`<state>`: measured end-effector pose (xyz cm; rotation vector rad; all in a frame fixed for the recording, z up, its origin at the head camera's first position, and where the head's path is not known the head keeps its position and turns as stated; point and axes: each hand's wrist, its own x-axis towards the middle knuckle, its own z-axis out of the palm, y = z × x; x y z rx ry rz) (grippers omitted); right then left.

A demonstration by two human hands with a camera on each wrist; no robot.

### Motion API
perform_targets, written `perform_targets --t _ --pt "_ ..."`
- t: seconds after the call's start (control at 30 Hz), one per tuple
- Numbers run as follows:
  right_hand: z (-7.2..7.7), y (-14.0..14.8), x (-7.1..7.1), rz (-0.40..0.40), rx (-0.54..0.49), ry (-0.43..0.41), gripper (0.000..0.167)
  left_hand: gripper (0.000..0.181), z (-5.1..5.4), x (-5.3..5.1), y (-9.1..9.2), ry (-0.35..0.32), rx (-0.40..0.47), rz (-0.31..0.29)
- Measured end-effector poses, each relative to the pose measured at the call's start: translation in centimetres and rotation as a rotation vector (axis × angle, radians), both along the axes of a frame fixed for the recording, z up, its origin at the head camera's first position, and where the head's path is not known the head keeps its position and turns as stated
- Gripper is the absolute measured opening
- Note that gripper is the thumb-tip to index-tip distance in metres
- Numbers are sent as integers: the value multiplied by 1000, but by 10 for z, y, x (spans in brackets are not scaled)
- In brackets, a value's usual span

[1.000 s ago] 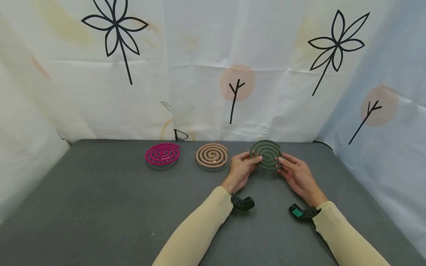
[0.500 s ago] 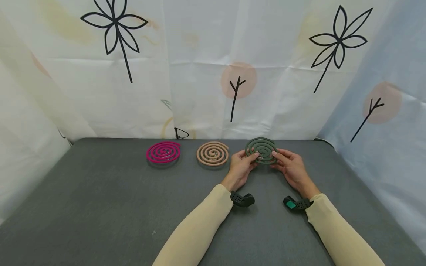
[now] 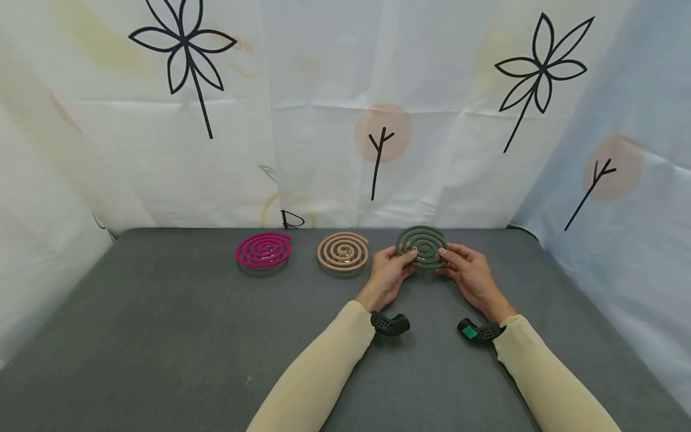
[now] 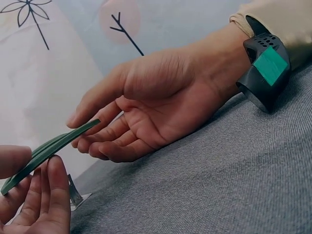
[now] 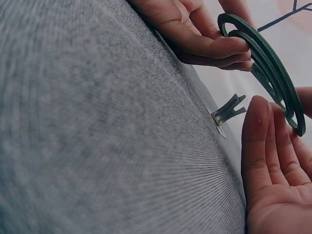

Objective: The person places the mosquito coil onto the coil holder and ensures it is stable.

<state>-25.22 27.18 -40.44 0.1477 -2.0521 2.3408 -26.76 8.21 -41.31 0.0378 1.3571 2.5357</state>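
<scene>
A green mosquito coil [image 3: 424, 247] is held by both hands over the table's far right part. My left hand [image 3: 384, 277] pinches its left edge, thumb on top and fingers underneath. At the right edge my right hand [image 3: 475, 281] pinches it likewise. In the right wrist view, the coil [image 5: 275, 68] tilts above a small forked metal stand [image 5: 226, 111], apart from it. That stand [image 4: 74, 194] also shows in the left wrist view, partly behind the left fingers. To the left sit a tan mosquito coil [image 3: 344, 252] and a magenta mosquito coil [image 3: 264, 249].
The grey cloth-covered table [image 3: 178, 336] stretches before me. A white printed curtain [image 3: 318, 138] hangs behind its far edge. Both wrists wear black bands, the right band [image 3: 483, 330] bearing a teal patch. The tan and magenta coils appear raised, with shadows beneath.
Both hands have carried the green coil a little to the left, toward the tan coil, mostly in the first half second. The tan and magenta coils stay in place.
</scene>
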Motion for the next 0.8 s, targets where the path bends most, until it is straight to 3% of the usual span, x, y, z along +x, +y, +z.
perform_targets --t 0.4,0.8 --pt "-1 1 0 11 20 -9 27 34 0 0 0 16 -17 -25" --pt "-1 1 0 6 20 -14 25 37 -1 1 0 39 -5 1"
